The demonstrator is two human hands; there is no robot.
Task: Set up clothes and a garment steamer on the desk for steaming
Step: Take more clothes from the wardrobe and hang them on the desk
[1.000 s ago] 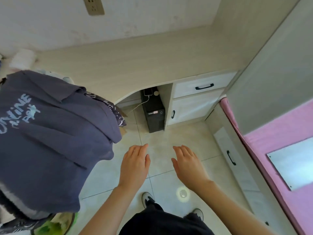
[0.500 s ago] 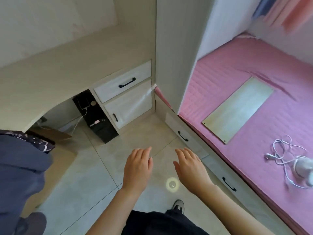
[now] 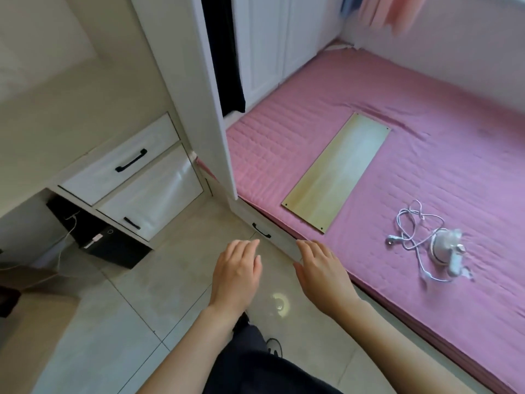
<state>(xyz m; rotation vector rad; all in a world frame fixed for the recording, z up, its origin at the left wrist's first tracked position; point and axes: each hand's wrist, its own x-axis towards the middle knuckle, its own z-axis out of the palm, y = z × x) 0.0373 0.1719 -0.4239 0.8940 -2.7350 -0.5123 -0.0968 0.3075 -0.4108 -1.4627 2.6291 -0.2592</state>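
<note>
A small white garment steamer [image 3: 447, 250] lies on the pink bed [image 3: 397, 143] at the right, its white cord [image 3: 412, 226] tangled beside it. My left hand [image 3: 237, 270] and my right hand [image 3: 321, 268] hover palm down over the tiled floor, fingers straight, holding nothing. The right hand is well to the left of the steamer, near the bed's edge. The light wooden desk [image 3: 56, 115] shows at the upper left. The dark clothes are out of view.
A pale wooden board [image 3: 338, 172] lies on the bed. A white wardrobe panel [image 3: 210, 109] stands between desk and bed. Desk drawers [image 3: 125, 163] and a black computer tower [image 3: 99, 240] sit at the left. A bed drawer [image 3: 264, 231] lies just ahead of my hands.
The view has swung right, away from the desk and the dark clothes toward the bed. The steamer has come into full view. Both hands stay open, empty and held out in front.
</note>
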